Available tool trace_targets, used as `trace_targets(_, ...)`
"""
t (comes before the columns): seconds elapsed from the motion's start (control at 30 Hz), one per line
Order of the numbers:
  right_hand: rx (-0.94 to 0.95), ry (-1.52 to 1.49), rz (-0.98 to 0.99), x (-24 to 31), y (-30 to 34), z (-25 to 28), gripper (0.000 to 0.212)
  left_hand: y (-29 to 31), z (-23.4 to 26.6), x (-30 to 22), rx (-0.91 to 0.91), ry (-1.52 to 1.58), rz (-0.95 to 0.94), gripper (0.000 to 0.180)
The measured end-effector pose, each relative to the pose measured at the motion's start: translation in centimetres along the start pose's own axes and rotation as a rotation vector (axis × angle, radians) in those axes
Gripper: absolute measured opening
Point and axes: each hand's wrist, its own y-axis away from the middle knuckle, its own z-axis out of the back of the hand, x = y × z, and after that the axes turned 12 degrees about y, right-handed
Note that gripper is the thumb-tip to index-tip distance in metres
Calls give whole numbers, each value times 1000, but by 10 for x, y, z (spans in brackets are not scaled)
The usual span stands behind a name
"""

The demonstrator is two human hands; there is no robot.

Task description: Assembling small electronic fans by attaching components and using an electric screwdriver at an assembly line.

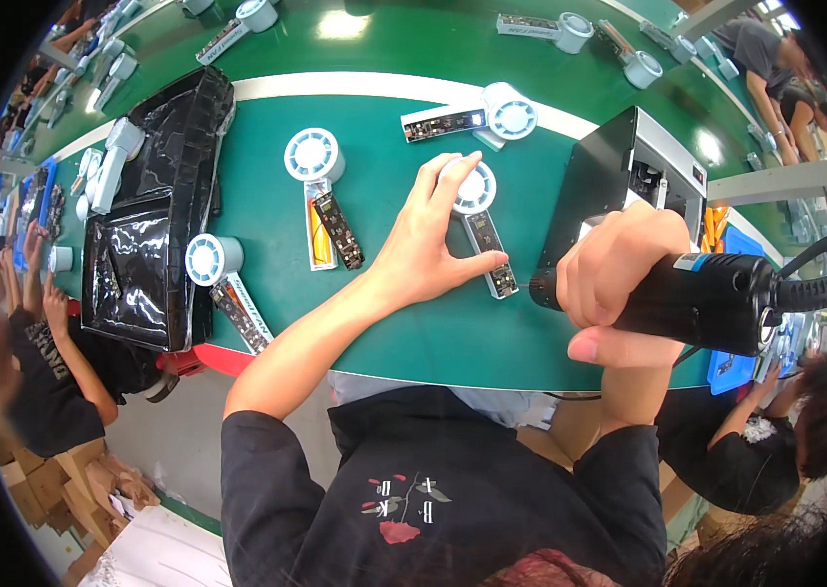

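While the left grip (423, 240) spreads wide over one fan (473, 189), holding it to the table (413, 342), the right grip (619, 279) is wrapped around a black screwdriver (707, 299). Left fingertips are at the fan's round, pale blue head, thumb on the lower part of the board (485, 240) in its handle. Fan sits just right of table center, head away from the person, handle toward them and slanting right. Screwdriver lies nearly level, its tip at the handle's lower end; can't tell if it touches. Cable (814, 256) runs off the rear, to the right.

Other fans: second fan (313, 155) left of the left grip, its board beside a yellow strip (318, 235); third fan (208, 260) nearer the person and farther left, board along its handle; fourth fan (511, 115) just beyond the held one, handle pointing left.

Black tray (204, 235) on the left, pale blue parts (118, 161) at its left side. Black box (589, 161) on the right, just beyond the right grip. Blue tray (728, 370) at the right edge. Co-workers at both sides, one left (61, 372), one right (741, 455).
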Motion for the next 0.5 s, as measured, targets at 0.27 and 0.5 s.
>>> trace_targets(0.27,34,27,-44,5,0,1,26,0,0,0,-3,-8,4,103)
trace_targets(0.5,321,142,-89,7,-7,11,26,0,-1,2,-14,-5,-36,103)
